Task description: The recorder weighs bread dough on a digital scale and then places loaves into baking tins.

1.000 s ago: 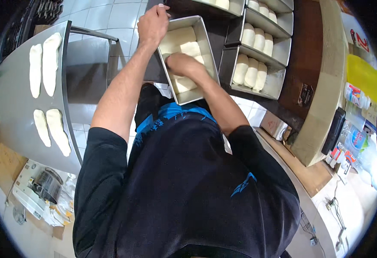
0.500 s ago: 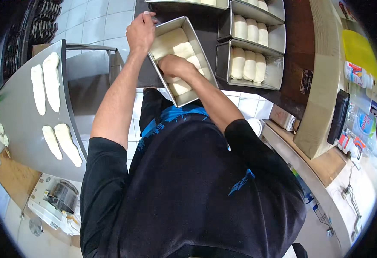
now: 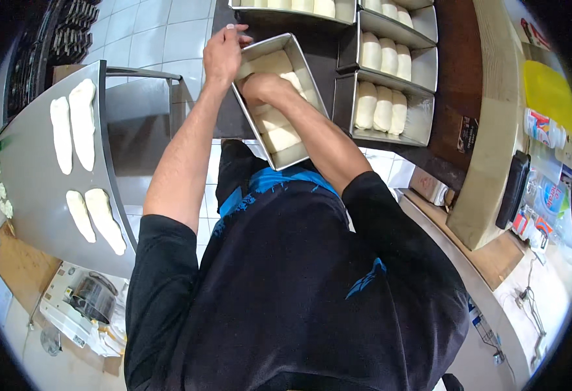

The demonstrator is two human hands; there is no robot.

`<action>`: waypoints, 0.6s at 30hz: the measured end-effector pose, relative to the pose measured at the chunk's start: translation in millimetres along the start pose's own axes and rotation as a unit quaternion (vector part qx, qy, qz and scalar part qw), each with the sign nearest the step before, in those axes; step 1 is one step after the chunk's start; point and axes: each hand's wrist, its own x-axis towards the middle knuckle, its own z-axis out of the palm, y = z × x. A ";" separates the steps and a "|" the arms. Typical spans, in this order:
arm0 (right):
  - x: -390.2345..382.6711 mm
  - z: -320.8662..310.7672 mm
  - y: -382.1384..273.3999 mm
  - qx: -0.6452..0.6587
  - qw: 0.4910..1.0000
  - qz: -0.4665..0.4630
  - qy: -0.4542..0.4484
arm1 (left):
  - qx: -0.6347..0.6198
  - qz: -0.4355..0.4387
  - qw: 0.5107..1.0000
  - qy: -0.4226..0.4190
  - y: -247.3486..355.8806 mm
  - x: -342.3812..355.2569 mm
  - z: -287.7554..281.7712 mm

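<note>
A metal loaf tin (image 3: 317, 98) sits at an angle at the edge of the dark table, holding pieces of pale dough (image 3: 279, 139) side by side. My right hand (image 3: 260, 88) reaches down inside it onto the dough, its fingers hidden beneath the knuckles. Beside the tin's far left corner is my left hand (image 3: 223, 55), fingers partly stretched out past the rim; whether it presses on the wall, I cannot tell. To the right, another loaf tin (image 3: 419, 120) carries three dough rolls (image 3: 382, 109). Further filled tins (image 3: 428, 62) stand behind it.
On my left, several long dough strips (image 3: 82, 124) lie on a grey metal surface (image 3: 31, 202). A machine (image 3: 80, 303) stands at lower left. Along the right runs a wooden ledge (image 3: 488, 176), with plastic bottles (image 3: 550, 189) and a yellow item (image 3: 550, 94) beyond.
My right hand has shifted slightly toward the far end of the tin, uncovering more of the near dough. My left hand stays by the corner. The whole view has shifted slightly.
</note>
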 end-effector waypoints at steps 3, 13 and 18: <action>10.6 4.5 -3.8 -0.010 1.000 0.013 -0.012 | 0.000 -0.001 1.000 -0.001 0.1 1.3 -1.7; -24.0 -29.1 -16.4 0.077 0.995 0.062 -0.002 | 0.000 -0.024 1.000 0.004 5.7 -10.1 -1.6; -36.7 -37.1 0.7 0.036 0.993 0.102 -0.038 | 0.020 -0.004 1.000 0.010 5.2 -9.6 -1.2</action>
